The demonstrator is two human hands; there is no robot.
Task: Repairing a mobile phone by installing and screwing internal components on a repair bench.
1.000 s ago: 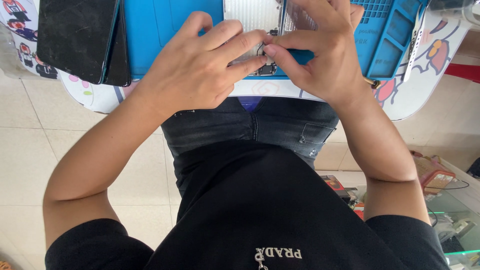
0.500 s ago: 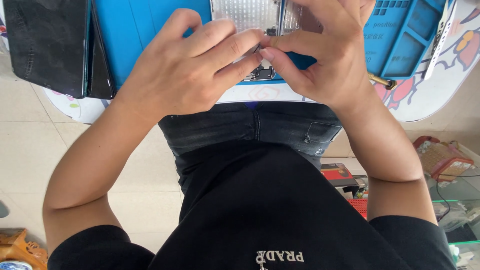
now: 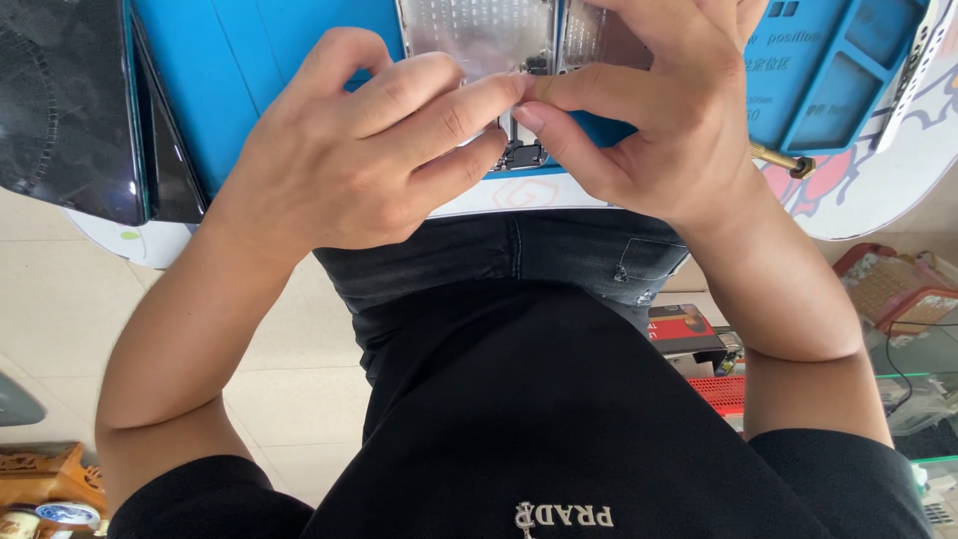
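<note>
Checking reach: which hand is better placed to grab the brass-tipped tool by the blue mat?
Right. The right hand lies beside the brass-tipped tool; the left hand sits farther off, across the opened phone.

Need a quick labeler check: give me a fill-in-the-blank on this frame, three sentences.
1. Both hands pinch a small part over the opened phone, which lies on a ____ mat.
2. The left hand and right hand meet at their ____.
3. The dark tablet lies beside the ____ hand.

Missing: blue; fingertips; left
</note>
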